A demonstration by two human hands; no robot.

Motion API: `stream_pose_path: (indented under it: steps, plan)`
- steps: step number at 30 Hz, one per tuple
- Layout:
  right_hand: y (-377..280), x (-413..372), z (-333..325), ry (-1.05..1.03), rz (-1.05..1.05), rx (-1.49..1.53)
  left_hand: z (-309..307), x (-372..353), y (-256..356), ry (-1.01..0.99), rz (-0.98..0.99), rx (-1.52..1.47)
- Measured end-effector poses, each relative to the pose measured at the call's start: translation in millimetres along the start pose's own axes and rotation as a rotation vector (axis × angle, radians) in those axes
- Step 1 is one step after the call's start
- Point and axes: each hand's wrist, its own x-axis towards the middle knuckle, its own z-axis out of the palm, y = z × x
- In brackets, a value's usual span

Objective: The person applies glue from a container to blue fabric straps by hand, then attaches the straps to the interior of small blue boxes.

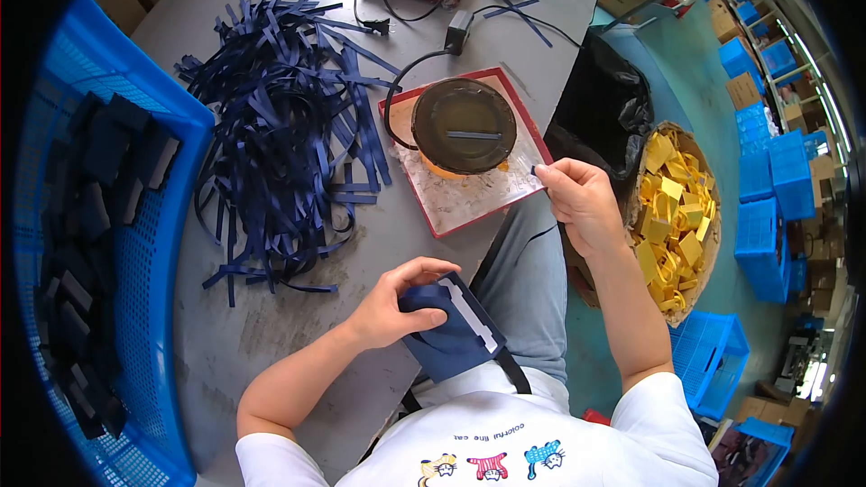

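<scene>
My left hand (401, 303) is closed around a dark blue box (451, 343) held over my lap at the table's edge. A white strip runs along one side of the box, and a loop of blue ribbon (420, 299) lies by my thumb. My right hand (585, 203) pinches a small dark blue piece (536, 169), seemingly a ribbon end, by the right edge of a red-rimmed tray (451, 216). On that tray stands a round pot (465, 113) of brownish liquid with a pale bar-shaped streak on its surface. The rest of the pinched piece is hidden by my fingers.
A large heap of blue ribbon strips (280, 126) lies left of the tray. Farther left, a blue crate (149, 243) holds dark boxes. A power cord (410, 65) runs to the pot. On the right are a black bag (600, 108) and a container of yellow pieces (672, 216).
</scene>
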Motion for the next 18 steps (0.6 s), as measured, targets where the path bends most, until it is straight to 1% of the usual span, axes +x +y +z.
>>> stream_pose_path:
  steps: [2,7,10,14,16,18]
  plan:
    - [2.7,3.4,6.7,0.015,-0.016,0.018,1.9,-0.2,0.5,-0.004,-0.004,0.005]
    - [12.5,15.5,24.0,0.05,-0.053,-0.043,3.5,-1.3,-2.2,-0.012,0.0,0.057]
    - [14.4,20.1,27.6,0.06,-0.062,-0.053,4.7,-1.4,-2.6,0.021,-0.008,0.041]
    - [16.1,23.5,31.1,0.062,-0.063,-0.079,4.3,-2.1,-0.2,0.009,-0.011,0.06]
    - [17.1,22.9,33.5,0.113,-0.078,-0.137,3.6,-2.5,-1.1,0.007,-0.009,0.058]
    - [14.9,18.4,30.5,0.114,-0.071,-0.132,2.7,-2.6,-3.9,-0.004,-0.018,0.041]
